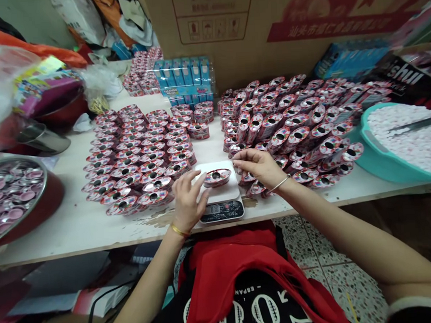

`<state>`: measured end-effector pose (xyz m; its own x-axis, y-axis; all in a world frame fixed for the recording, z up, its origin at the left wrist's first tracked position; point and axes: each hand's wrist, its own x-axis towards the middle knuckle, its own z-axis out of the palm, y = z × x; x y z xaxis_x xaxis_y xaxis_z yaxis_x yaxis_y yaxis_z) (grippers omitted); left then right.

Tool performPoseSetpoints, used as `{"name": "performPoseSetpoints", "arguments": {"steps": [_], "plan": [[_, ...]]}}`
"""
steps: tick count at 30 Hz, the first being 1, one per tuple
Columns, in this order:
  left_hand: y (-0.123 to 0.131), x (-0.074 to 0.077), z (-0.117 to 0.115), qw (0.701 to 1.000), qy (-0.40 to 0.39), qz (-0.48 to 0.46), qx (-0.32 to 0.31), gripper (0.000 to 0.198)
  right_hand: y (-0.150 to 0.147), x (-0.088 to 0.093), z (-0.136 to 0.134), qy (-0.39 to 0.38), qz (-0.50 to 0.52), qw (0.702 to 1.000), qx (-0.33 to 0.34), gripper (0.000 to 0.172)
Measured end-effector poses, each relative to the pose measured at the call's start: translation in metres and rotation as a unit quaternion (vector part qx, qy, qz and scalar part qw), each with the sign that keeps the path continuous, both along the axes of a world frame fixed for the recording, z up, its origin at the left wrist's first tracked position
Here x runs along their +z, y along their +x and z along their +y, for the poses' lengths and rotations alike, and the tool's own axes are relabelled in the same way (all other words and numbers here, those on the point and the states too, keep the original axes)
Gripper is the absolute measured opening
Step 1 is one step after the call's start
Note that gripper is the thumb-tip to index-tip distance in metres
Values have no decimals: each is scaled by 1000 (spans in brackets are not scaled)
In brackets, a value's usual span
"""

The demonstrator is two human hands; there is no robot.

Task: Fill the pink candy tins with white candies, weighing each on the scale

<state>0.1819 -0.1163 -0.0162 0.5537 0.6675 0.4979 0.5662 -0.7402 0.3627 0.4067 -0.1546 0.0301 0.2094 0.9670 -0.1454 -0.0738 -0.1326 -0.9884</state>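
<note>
behind the white table (72, 188) stood a large cardboard box (217, 53). one patterned oval container (218, 183) sat on the small scale (220, 196) between the hands. the left hand (188, 199) curved close beside it, fingers parted; the right hand (257, 165) was pinched, whether on anything i could not tell.

— Between the hands?
— One printed oval container (217, 182), upright, holed top, on a white digital scale (220, 196). Left hand (187, 201), fingers spread, just beside it; right hand (262, 168), fingertips together, held item indiscernible.
— Left of the left hand?
— Matching containers in rows (152, 165); farther out, bowl (54, 201) of pink caps (13, 198).
— Right of the right hand?
— Massed containers, many tilted (295, 137); farther out, teal basin (376, 155), white pellets (406, 146), metal tongs (421, 123).
— Beyond both?
— Blue pack of boxes (186, 81); cardboard carton (213, 50).
</note>
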Motion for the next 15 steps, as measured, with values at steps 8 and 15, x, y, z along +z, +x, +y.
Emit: {"name": "performPoseSetpoints", "arguments": {"steps": [8, 15], "plan": [[24, 20, 26, 977, -26, 178, -112, 43, -3, 10, -9, -4, -4, 1000, -21, 28], [50, 37, 114, 982, -7, 183, -34, 36, 11, 17, -32, -20, 30, 998, -48, 30]]}}
